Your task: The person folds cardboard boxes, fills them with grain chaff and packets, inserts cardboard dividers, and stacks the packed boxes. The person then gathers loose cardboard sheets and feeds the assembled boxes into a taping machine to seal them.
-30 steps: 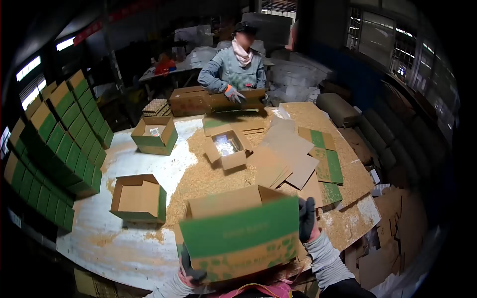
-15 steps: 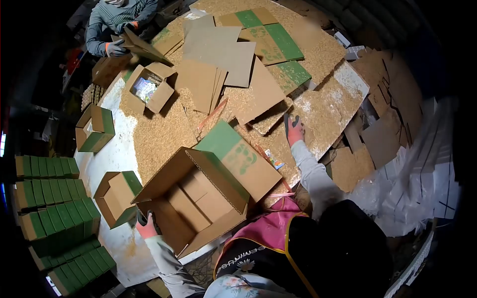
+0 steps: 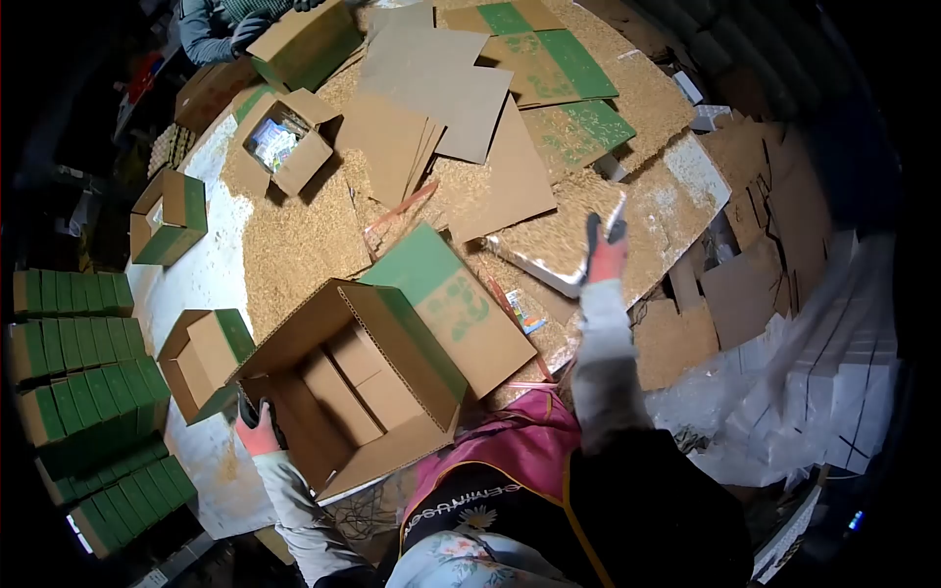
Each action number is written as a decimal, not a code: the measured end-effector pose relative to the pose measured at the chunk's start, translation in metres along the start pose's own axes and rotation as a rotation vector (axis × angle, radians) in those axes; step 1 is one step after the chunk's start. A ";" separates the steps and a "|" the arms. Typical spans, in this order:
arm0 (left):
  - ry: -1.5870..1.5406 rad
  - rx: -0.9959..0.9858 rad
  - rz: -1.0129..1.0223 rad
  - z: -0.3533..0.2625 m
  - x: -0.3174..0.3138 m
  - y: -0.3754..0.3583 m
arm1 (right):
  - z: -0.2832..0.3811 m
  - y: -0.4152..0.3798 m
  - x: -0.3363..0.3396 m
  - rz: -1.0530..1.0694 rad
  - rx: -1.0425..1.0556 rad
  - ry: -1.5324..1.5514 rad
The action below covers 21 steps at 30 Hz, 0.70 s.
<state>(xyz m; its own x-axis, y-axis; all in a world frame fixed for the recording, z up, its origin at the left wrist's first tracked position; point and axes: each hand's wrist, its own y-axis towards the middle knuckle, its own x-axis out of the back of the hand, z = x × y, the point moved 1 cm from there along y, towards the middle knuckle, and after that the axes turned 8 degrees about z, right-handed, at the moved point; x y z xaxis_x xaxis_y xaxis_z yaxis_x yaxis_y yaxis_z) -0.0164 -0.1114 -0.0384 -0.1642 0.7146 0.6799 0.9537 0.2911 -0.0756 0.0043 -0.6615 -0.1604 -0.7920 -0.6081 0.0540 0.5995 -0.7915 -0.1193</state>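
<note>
My left hand (image 3: pixel 259 429), gloved in pink with dark fingertips, grips the left wall of a large open cardboard box (image 3: pixel 343 397). The box tilts toward me, its inside in view with flaps folded at the bottom. In my right hand (image 3: pixel 606 251) is the right edge of a white-sided slab (image 3: pixel 554 230), perhaps foam, its top covered in tan husk-like flakes. The slab looks raised and slightly blurred. Between the two hands lies a flat brown-and-green carton (image 3: pixel 456 299). A small colourful packet (image 3: pixel 527 309) lies below the slab.
Flat cardboard sheets (image 3: pixel 421 88) spread over the flake-covered table (image 3: pixel 294 235). Smaller open boxes (image 3: pixel 206 363) line its left side, beside stacked green cartons (image 3: pixel 88 343). At the top left, another person (image 3: pixel 211 29) handles a carton (image 3: pixel 309 44). Clear plastic (image 3: pixel 774 392) lies at right.
My right hand has closed on the slab's edge and lifted it somewhat. My left hand still holds the box. The other person's carton has turned and now appears as a closed-sided box.
</note>
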 end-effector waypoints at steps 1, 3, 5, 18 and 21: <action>0.071 0.013 -0.035 0.001 0.001 -0.001 | 0.028 -0.019 0.035 -0.085 -0.009 -0.204; -0.043 0.010 -0.018 0.003 -0.003 -0.002 | 0.061 -0.045 0.110 0.204 0.014 0.056; -0.047 0.055 0.011 -0.016 -0.010 -0.007 | 0.107 -0.079 0.147 0.280 -0.120 0.227; 0.005 -0.137 0.306 -0.107 -0.091 0.048 | 0.198 -0.167 -0.052 1.036 0.923 -0.456; -0.116 -0.142 0.327 -0.092 -0.081 0.046 | 0.198 -0.185 -0.085 1.261 0.756 -0.345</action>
<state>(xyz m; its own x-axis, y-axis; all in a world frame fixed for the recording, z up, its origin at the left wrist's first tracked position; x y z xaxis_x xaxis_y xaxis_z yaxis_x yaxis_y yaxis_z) 0.0638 -0.2146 -0.0293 0.1348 0.8247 0.5492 0.9846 -0.0495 -0.1674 -0.0162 -0.4753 0.0536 0.2721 -0.7931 0.5449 0.8478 0.4654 0.2541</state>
